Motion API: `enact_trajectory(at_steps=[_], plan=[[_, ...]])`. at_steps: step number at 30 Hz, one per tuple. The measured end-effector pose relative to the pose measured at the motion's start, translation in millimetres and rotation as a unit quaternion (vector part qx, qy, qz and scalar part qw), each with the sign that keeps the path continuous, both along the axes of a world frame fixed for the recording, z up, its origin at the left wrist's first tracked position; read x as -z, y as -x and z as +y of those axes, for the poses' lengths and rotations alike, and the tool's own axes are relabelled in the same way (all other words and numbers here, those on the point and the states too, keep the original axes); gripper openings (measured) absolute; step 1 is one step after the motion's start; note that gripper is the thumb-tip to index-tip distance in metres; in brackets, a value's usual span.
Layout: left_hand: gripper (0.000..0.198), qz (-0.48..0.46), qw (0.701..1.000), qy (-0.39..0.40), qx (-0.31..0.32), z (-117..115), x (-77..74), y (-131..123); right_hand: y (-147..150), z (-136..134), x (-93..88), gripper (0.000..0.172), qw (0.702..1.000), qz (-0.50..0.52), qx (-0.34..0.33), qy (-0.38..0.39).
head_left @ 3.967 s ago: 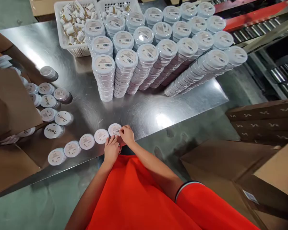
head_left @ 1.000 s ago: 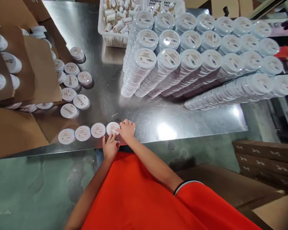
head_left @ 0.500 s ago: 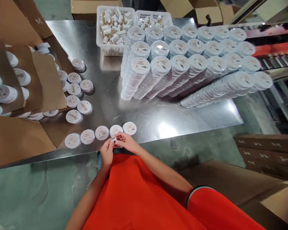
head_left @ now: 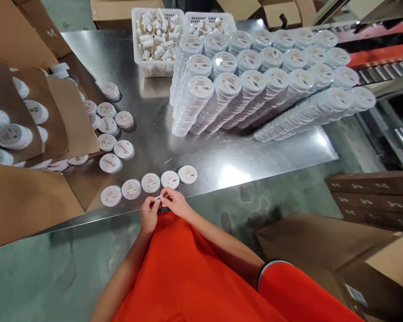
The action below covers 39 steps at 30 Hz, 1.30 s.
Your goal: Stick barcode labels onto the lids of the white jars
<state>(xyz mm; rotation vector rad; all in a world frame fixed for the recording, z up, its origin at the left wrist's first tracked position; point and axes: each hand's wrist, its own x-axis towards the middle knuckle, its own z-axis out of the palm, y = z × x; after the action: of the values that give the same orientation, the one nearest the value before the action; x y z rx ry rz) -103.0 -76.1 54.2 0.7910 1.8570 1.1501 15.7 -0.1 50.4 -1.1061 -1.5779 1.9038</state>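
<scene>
1. Where the stainless-steel table (head_left: 144, 152) meets the open cardboard carton (head_left: 20, 205) at far left, round white tins (head_left: 13, 136) lie packed inside the carton, many tilted against its flaps.
2. Loose tins (head_left: 123, 149) sit on the table just beside the carton, some showing a script logo, others a printed label.
3. A row of five tins (head_left: 150, 182) lies flat along the table's near edge, evenly spaced and nearly touching.
4. The left hand (head_left: 149, 214) and right hand (head_left: 176, 201) meet just below the row, fingers curled inward, pinching between them a small white strip (head_left: 158, 198), too small to identify.
5. Long stacks of tins (head_left: 201, 107) remain in tilted ranks across the table's right portion, holding far more tins than the row. Behind them, a white plastic basket (head_left: 151, 69) holds small white-and-gold items (head_left: 156, 40).
6. Stacked brown cartons (head_left: 372, 192) stand at far right, off the table.
</scene>
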Motion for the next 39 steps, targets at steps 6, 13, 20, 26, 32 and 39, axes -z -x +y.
enact_trajectory(at_steps=[6, 13, 20, 26, 32, 39], plan=[[0.033, 0.048, 0.998, 0.041, 0.012, -4, 0.9, 8, 12, -10, 0.9, 0.014, 0.987, -0.096, 0.051, -0.117], [0.045, 0.177, 0.981, 0.073, 0.026, -11, 16.7, 22, 20, 2, 19.3, 0.017, 0.982, -0.132, 0.102, -0.09], [0.023, 0.321, 0.923, 0.005, 0.213, -7, 36.9, 35, 43, 36, 41.7, 0.016, 0.928, -0.345, 0.055, -0.129], [0.018, 0.392, 0.86, 0.046, 0.323, 4, 37.2, 39, 63, 37, 35.7, 0.02, 0.891, -0.439, 0.004, -0.113], [0.022, 0.381, 0.863, 0.062, 0.326, 6, 34.7, 41, 65, 37, 34.4, 0.023, 0.878, -0.46, -0.012, -0.129], [0.023, 0.368, 0.875, 0.057, 0.309, 6, 36.0, 39, 68, 34, 36.1, 0.024, 0.854, -0.488, -0.033, -0.178]])
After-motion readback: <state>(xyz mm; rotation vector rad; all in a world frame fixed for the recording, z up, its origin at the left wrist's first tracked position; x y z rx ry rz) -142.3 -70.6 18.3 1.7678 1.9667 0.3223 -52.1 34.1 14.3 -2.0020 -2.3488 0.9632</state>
